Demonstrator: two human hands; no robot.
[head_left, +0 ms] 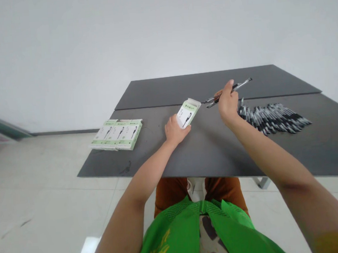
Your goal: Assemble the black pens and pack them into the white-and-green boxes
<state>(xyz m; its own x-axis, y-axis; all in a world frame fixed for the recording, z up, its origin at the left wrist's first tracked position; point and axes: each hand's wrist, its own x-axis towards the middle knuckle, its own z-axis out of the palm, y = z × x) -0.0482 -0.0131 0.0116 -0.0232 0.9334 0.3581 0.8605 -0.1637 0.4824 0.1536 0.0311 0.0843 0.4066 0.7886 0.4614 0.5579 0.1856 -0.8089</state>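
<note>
My left hand (176, 130) is closed around a white and green pen box (186, 114), held tilted above the table with its top flap open toward the upper right. A few black and clear pens (243, 83) are pinched in my right hand (228, 101), their one end pointing left toward the box's open end, apart from it. Just right of that hand, many similar pens lie side by side in a pile (273, 119). How many pens the right hand holds is partly hidden by its fingers.
Several matching boxes (116, 135) lie side by side at the left of the dark grey table (212, 154). A seam runs across the tabletop toward the back. Behind it rises a white wall (161, 29). The table's front edge is close to my body.
</note>
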